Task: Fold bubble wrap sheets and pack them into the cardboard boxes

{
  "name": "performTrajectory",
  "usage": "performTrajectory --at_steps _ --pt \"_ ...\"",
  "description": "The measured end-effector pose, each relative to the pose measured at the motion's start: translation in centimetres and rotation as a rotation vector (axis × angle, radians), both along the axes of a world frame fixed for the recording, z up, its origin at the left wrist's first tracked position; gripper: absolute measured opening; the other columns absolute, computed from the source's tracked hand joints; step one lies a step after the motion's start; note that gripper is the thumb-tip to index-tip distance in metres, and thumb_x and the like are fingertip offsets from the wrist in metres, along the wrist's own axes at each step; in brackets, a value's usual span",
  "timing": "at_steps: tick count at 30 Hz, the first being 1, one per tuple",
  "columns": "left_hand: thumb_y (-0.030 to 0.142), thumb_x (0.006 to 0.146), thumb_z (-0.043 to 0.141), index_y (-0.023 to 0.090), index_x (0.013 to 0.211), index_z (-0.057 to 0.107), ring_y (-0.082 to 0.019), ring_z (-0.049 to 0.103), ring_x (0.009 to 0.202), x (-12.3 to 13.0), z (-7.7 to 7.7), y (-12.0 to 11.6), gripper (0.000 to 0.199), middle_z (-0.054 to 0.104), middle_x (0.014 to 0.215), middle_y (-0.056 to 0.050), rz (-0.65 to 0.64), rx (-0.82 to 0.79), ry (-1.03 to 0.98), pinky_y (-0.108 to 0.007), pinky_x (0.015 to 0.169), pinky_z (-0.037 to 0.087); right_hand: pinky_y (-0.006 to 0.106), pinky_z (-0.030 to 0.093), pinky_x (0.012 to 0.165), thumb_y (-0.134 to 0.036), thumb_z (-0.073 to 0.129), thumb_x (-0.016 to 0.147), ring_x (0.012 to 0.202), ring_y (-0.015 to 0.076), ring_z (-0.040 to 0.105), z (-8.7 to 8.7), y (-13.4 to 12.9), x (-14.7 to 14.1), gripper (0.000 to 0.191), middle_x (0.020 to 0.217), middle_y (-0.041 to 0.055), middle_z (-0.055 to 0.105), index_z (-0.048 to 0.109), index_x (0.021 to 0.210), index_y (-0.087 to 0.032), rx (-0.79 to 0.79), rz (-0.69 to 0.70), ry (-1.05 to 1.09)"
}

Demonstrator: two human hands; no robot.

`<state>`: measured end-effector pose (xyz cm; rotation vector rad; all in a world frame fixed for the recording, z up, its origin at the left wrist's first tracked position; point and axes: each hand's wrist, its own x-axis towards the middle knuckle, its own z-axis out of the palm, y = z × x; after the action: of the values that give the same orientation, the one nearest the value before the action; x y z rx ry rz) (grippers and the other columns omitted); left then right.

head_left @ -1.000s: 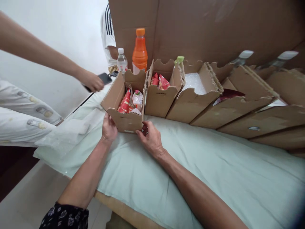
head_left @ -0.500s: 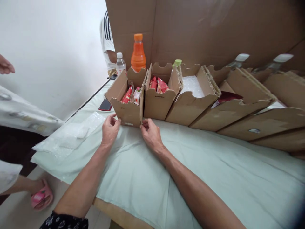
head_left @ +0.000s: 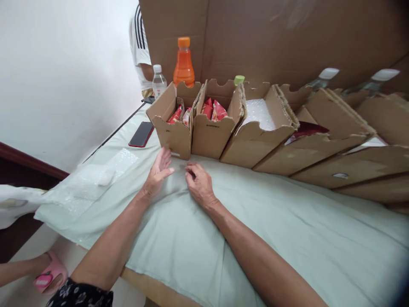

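Observation:
At the left end of a row of cardboard boxes stands the first box point(head_left: 175, 137), with red packets point(head_left: 175, 115) inside. My left hand point(head_left: 158, 171) is by its lower front edge, fingers spread and nothing held. Just in front of the same box, my right hand point(head_left: 198, 181) hovers near the green cloth point(head_left: 179, 221) with fingers loosely curled, apart from one another, and nothing between them. The neighbouring box point(head_left: 211, 138) also has red packets, and the third box point(head_left: 244, 147) has bubble wrap point(head_left: 258, 113).
Bubble wrap point(head_left: 92, 179) and a phone point(head_left: 141, 134) lie at the left. An orange bottle point(head_left: 184, 64) and a clear bottle point(head_left: 159, 81) rise behind the boxes. A person's striped sleeve point(head_left: 139, 36) shows behind; another person's pink slipper point(head_left: 53, 273) is lower left.
The leftmost box has moved back and right, against its neighbour. Both hands have come off it, and my left hand has opened. The other person's hand at the left has left the view.

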<state>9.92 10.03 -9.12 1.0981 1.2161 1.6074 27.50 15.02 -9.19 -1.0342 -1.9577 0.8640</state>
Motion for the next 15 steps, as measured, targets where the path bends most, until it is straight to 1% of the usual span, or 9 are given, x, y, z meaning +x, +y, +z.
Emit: performTrajectory --at_steps 2,3,7,10,12,13,15 --pt "0.045 0.073 0.084 0.028 0.163 0.038 -0.038 0.022 0.165 0.2 -0.2 0.2 0.102 0.031 0.175 -0.014 -0.047 -0.020 0.023 -0.056 0.132 0.025 0.041 0.056 0.102 -0.020 0.054 0.088 0.105 0.0234 0.071 0.0 0.1 0.1 0.023 0.126 0.0106 0.073 0.074 0.101 -0.022 0.006 0.005 -0.006" --pt "0.045 0.074 0.083 0.028 0.163 0.038 -0.039 0.019 0.165 0.3 -0.2 0.2 0.102 0.029 0.176 -0.013 -0.062 -0.027 0.033 -0.056 0.132 0.024 0.040 0.056 0.101 -0.020 0.054 0.089 0.105 0.0231 0.071 0.0 0.1 0.1 0.024 0.124 0.0105 0.074 0.074 0.101 -0.022 0.008 0.005 -0.008" --pt "0.043 0.075 0.080 0.028 0.163 0.040 -0.038 0.015 0.166 0.2 -0.4 0.6 0.098 0.028 0.177 -0.010 -0.086 -0.034 0.050 -0.056 0.132 0.024 0.034 0.057 0.093 -0.019 0.052 0.088 0.095 0.0215 0.072 -0.1 0.0 0.0 0.026 0.106 0.0099 0.075 0.074 0.102 -0.020 0.013 0.005 -0.012" --pt "0.042 0.074 0.081 0.030 0.161 0.043 -0.037 0.013 0.167 0.0 -0.5 1.1 0.096 0.025 0.178 -0.007 -0.101 -0.046 0.052 -0.055 0.133 0.023 0.034 0.058 0.088 -0.019 0.053 0.087 0.088 0.0211 0.071 0.4 -0.4 -0.1 0.025 0.101 0.0094 0.075 0.074 0.101 -0.020 0.023 0.002 -0.010" --pt "0.042 0.072 0.082 0.030 0.161 0.045 -0.037 0.011 0.167 -0.1 -0.6 1.2 0.097 0.021 0.180 -0.006 -0.111 -0.054 0.066 -0.055 0.134 0.020 0.034 0.058 0.087 -0.020 0.052 0.088 0.086 0.0201 0.071 1.6 -0.4 0.2 0.027 0.102 0.0084 0.076 0.073 0.105 -0.020 0.034 0.002 -0.001" --pt "0.042 0.072 0.083 0.029 0.160 0.046 -0.037 0.010 0.167 -0.1 -0.6 1.3 0.096 0.019 0.180 -0.006 -0.114 -0.054 0.075 -0.055 0.135 0.019 0.034 0.058 0.088 -0.022 0.052 0.090 0.086 0.0195 0.071 2.6 -0.2 0.4 0.029 0.103 0.0077 0.077 0.072 0.110 -0.021 0.047 -0.004 0.010" --pt "0.042 0.072 0.082 0.029 0.159 0.048 -0.038 0.010 0.167 -0.1 -0.6 1.3 0.094 0.018 0.180 -0.006 -0.118 -0.046 0.092 -0.057 0.135 0.017 0.034 0.058 0.089 -0.027 0.050 0.095 0.086 0.0187 0.071 5.3 1.0 1.1 0.038 0.103 0.0062 0.077 0.067 0.129 -0.022 0.109 -0.050 0.044"
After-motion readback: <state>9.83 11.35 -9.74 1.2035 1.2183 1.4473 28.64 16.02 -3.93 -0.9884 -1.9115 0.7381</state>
